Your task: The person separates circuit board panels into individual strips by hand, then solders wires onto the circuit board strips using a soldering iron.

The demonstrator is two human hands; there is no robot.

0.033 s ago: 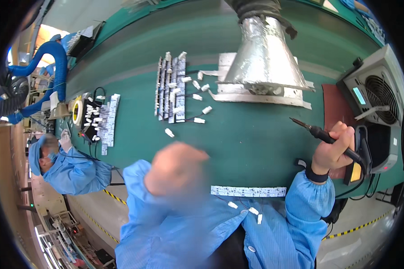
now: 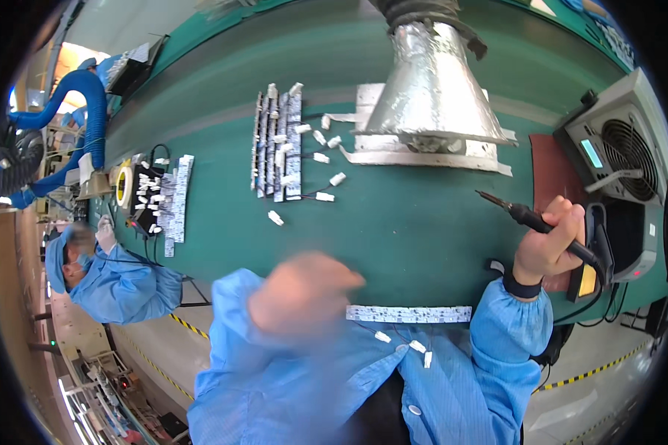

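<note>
The right hand [image 2: 548,248] is closed around a soldering iron [image 2: 531,219] at the right of the green counter [image 2: 408,222], tip pointing far-left. The left hand [image 2: 300,293] is blurred; its grip cannot be told. An LED strip [image 2: 410,314] lies at the near edge between them.

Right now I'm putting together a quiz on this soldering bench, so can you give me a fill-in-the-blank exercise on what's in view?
1. The right hand holds a soldering ____.
2. The table is ____ in colour.
3. The silver hood is shaped like a ____.
4. The strip lies at the table's near edge, between the blurred left hand and the ____ sleeve.

Missing words: iron; green; cone; right
</note>
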